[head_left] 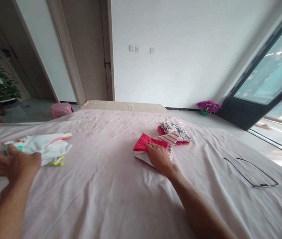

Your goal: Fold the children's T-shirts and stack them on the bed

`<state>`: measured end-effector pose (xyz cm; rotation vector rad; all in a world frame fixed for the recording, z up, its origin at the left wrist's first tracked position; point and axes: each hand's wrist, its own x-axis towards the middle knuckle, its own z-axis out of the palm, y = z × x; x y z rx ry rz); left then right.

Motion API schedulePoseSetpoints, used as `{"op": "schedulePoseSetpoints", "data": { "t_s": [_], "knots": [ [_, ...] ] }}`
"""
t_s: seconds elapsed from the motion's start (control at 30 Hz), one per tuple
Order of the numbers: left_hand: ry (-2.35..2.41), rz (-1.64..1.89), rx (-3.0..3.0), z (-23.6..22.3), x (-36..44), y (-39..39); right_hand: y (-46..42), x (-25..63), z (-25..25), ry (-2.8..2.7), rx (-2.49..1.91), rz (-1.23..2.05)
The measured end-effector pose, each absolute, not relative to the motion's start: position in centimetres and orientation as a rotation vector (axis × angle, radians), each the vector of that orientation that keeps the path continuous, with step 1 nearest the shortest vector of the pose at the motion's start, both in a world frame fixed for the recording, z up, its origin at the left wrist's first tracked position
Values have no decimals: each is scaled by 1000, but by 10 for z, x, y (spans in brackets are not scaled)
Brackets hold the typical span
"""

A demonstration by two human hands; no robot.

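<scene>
Right forearm ends in flat fingers on red cloth; I'd press evenly. Left hand curls at white cloth, grip unclear.

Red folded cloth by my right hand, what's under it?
A white cloth and a dark patterned edge show below the red cloth. Your right hand rests on top. The remainder underneath is covered, so I can't tell how many pieces there are.

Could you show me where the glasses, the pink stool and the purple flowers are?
Glasses (264, 185): head view, front of the frame.
Pink stool (61, 106): head view, the seat.
Purple flowers (208, 106): head view, middle of the blooms.
</scene>
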<state>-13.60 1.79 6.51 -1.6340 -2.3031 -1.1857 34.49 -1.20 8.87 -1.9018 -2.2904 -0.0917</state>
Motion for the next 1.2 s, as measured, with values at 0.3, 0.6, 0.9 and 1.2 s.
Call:
{"op": "schedulePoseSetpoints", "data": {
  "t_s": [0.3, 0.6, 0.9, 1.2],
  "knots": [
    [-2090, -1886, -2311, 63, -13, 25, -22, 342, 122, -1467, -1341, 843],
    [-1981, -2160, -3192, 55, 87, -41, -25, 295, 88, -778, -924, 1659],
    [-1763, -1663, -3044, 41, 97, -43, -38, 264, 72, -1354, -947, 1421],
    [-1837, -1547, -2957, 47, 87, -41, -36, 266, 72, -1095, -905, 1601]
  ]
}}
